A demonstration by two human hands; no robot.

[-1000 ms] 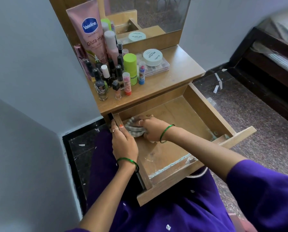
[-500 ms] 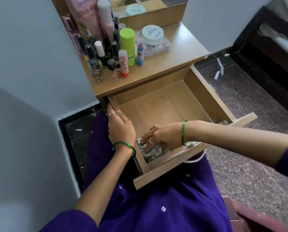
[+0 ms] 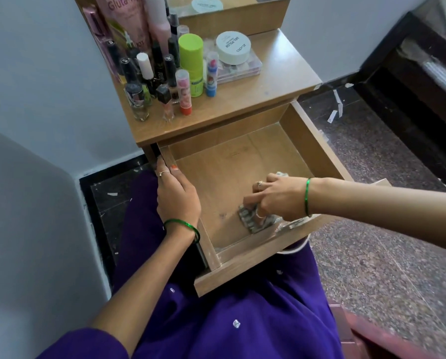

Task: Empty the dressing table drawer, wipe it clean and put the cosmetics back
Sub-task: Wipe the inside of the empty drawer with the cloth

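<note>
The wooden drawer (image 3: 312, 141) is pulled out over my lap, and only the cloth lies in it. My right hand (image 3: 276, 198) holds a grey checked cloth (image 3: 253, 221) pressed on the drawer floor near the front right corner. My left hand (image 3: 176, 198) grips the drawer's left wall, thumb inside, fingers outside. The cosmetics stand on the dressing table top (image 3: 273, 81): a pink lotion tube (image 3: 123, 19), a green stick (image 3: 191, 63), several nail polish bottles (image 3: 139, 99), lip balms (image 3: 183, 92) and a white round jar (image 3: 233, 47) on a clear case.
A mirror (image 3: 232, 3) stands at the table's back. Grey walls close in at the left. Speckled floor (image 3: 387, 255) lies to the right, with paper scraps (image 3: 335, 104) and a dark bed frame (image 3: 424, 73) beyond. My purple dress (image 3: 229, 320) covers my lap.
My right hand dragged the cloth from the drawer's back left to its front, then right along the front edge. My left hand kept its grip on the left wall.
</note>
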